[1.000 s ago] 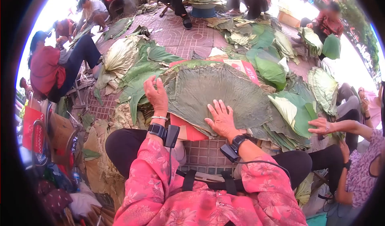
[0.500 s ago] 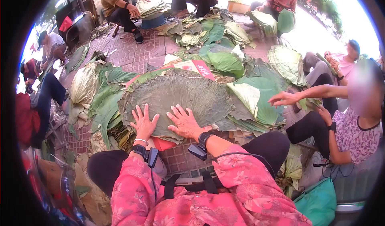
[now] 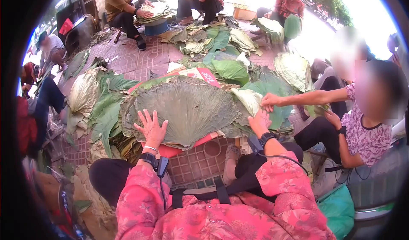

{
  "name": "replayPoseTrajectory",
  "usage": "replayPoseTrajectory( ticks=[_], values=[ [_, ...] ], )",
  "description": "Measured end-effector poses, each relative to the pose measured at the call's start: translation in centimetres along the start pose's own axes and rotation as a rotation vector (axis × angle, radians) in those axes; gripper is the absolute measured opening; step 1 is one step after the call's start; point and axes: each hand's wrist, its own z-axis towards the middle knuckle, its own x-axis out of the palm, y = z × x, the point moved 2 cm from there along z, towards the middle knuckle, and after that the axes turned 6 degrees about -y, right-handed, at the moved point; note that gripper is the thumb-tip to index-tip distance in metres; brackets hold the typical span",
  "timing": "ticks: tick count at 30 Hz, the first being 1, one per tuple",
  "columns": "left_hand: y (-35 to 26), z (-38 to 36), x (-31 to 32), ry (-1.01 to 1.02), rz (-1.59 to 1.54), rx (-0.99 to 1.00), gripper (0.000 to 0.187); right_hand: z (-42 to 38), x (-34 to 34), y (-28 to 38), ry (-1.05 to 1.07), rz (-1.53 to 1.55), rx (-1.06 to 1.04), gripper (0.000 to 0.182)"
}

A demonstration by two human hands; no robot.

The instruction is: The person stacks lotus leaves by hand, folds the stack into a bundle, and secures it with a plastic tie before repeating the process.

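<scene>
A broad, dry grey-green lotus leaf (image 3: 183,108) tops a flat stack in front of me. My left hand (image 3: 152,131) lies on its left part, palm down with fingers spread. Off the stack's right side, my right hand (image 3: 260,123) has its fingers drawn together at the lower tip of a pale folded lotus leaf (image 3: 248,99). A co-worker's hand (image 3: 270,101) reaches in from the right, its fingertips right by mine at that leaf. Green lotus leaves (image 3: 279,91) spread beneath. The tips of my right fingers are partly hidden against the leaf.
Red cardboard (image 3: 205,75) shows under and behind the stack. More leaves (image 3: 102,99) lie to the left and in a heap (image 3: 213,37) farther back. A co-worker (image 3: 358,112) sits close on my right; others sit around. A green bag (image 3: 338,210) is at lower right.
My right hand has left the big leaf and moved right to the pale folded leaf. The co-worker's hand has come in leftward to the same spot. My left hand stays on the stack.
</scene>
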Motion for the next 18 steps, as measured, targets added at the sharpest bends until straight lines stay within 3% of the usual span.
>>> replayPoseTrajectory(
  ticks=[3, 6, 9, 11, 12, 14, 18],
  values=[
    [-0.1, 0.0, 0.4, -0.040, -0.080, 0.092, 0.063, 0.5, 1.8, -1.4, 0.025, -0.057, 0.016, 0.029],
    [0.2, -0.3, 1.2, -0.048, -0.258, 0.138, 0.059, 2.5, 1.2, -1.5, 0.009, 0.107, 0.143, 0.019],
    [1.0, -0.5, 3.2, -0.009, -0.357, 0.145, 0.053, 4.2, 1.0, -2.4, -0.192, 0.383, 0.219, 0.023],
    [1.7, -0.5, 3.8, 0.011, -0.400, 0.153, 0.047, 4.7, 0.5, -2.2, -0.184, 0.344, 0.110, 0.023],
    [1.9, -0.6, 4.1, -0.003, -0.405, 0.170, 0.047, 5.3, 0.9, -2.1, -0.032, 0.218, 0.083, 0.023],
    [2.2, -0.6, 4.2, 0.020, -0.376, 0.167, 0.047, 4.8, 1.0, -2.2, 0.236, 0.288, -0.054, 0.025],
    [1.9, -0.4, 4.4, 0.028, -0.368, 0.170, 0.048, 4.7, -1.6, -2.5, 0.329, 0.266, -0.414, 0.040]
  ],
)
